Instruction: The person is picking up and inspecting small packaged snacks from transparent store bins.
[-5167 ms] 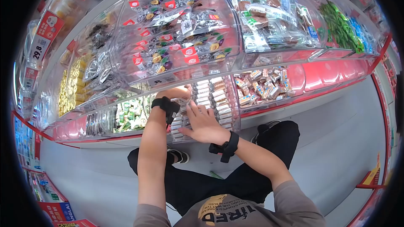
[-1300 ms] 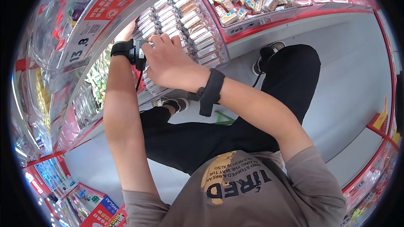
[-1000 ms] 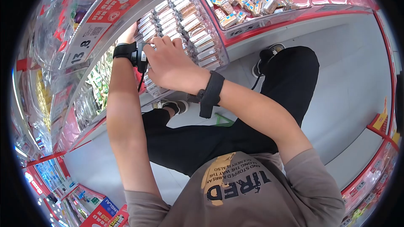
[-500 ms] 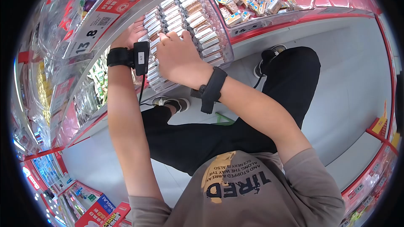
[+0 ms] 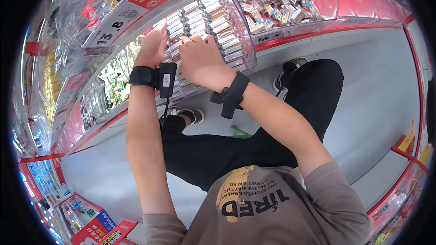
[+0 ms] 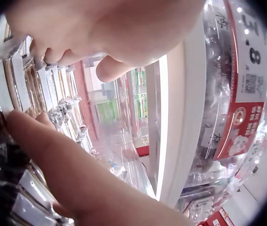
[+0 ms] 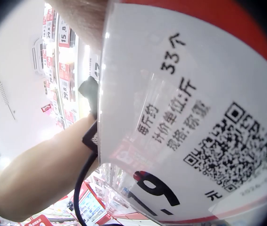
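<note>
Rows of small wrapped snack bars (image 5: 218, 20) stand packed in a clear bin. My left hand (image 5: 153, 47) is at the left side of these rows, fingers reaching forward under the shelf lip. In the left wrist view its fingers (image 6: 55, 55) come down from the top onto the bars' edge. Over the middle of the rows lies my right hand (image 5: 204, 61), knuckles up, its fingertips hidden in the head view. In the left wrist view a straight finger (image 6: 67, 160) of that hand touches the bars. Neither hand shows a bar lifted from the rows.
A shelf edge with a 13.8 price tag (image 5: 116, 27) overhangs the left hand. Loose wrapped pieces (image 5: 279, 7) fill the bin to the right. Green-wrapped packets (image 5: 113, 81) lie to the left. A large price label (image 7: 171, 108) is close before the right wrist camera.
The head view has tilted up from the bag shelf to the lower bins and closer. Lately the left hand has drawn away from beneath the right hand, showing more of its fingers.
</note>
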`<state>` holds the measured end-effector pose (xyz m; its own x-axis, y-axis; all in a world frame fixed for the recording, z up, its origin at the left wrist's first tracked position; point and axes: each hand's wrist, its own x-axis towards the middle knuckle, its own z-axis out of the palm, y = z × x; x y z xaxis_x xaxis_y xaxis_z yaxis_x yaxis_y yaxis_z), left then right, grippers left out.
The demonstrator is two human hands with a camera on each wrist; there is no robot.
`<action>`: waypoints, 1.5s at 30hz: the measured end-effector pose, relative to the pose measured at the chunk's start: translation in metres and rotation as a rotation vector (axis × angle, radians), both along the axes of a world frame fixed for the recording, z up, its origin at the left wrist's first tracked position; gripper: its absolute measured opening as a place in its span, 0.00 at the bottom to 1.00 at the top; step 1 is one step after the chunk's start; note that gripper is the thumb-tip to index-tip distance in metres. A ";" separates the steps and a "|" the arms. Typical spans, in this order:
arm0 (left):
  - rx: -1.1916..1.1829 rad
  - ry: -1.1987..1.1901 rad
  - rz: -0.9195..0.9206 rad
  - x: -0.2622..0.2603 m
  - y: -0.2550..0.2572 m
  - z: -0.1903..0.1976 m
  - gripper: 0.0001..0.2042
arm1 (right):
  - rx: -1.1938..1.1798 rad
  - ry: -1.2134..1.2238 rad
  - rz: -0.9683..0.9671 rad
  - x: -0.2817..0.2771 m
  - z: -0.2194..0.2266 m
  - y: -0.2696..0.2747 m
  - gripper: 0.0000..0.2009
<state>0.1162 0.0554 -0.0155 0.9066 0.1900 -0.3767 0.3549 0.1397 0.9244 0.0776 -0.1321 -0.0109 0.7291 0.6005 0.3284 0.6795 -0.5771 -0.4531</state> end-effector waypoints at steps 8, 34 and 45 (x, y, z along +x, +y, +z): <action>-0.200 0.129 0.147 -0.044 -0.033 0.042 0.37 | 0.018 0.084 0.003 0.002 0.007 -0.002 0.12; 0.469 -0.420 -0.401 -0.131 -0.025 0.108 0.15 | -0.430 0.048 -0.739 0.118 0.021 -0.195 0.17; 0.977 -0.900 -0.064 -0.125 -0.011 0.052 0.06 | -0.151 -0.037 -0.481 0.137 0.004 -0.214 0.12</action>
